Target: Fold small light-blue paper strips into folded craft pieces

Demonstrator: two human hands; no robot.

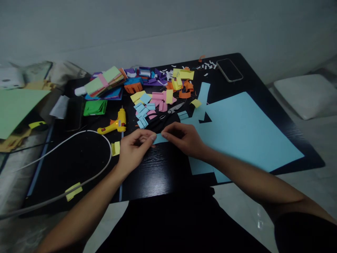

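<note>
My left hand (135, 147) and my right hand (184, 138) meet over the black table (163, 172), both pinching a small light blue paper strip (160, 138) between fingertips. The strip lies low, just above the table surface. To the right of my right hand spreads a large light blue paper sheet (244, 133) with pieces cut from its left side. Scissors (171, 111) lie just beyond my hands, next to several small folded blue and pink paper pieces (144, 112).
A yellow glue gun (114, 125) lies left of my hands with its white cord (79, 154) looping over the table. Stacks of coloured paper (105, 84) and scraps (181, 82) fill the far side. A phone (229, 69) lies at the back right. A green sheet (15, 105) lies at far left.
</note>
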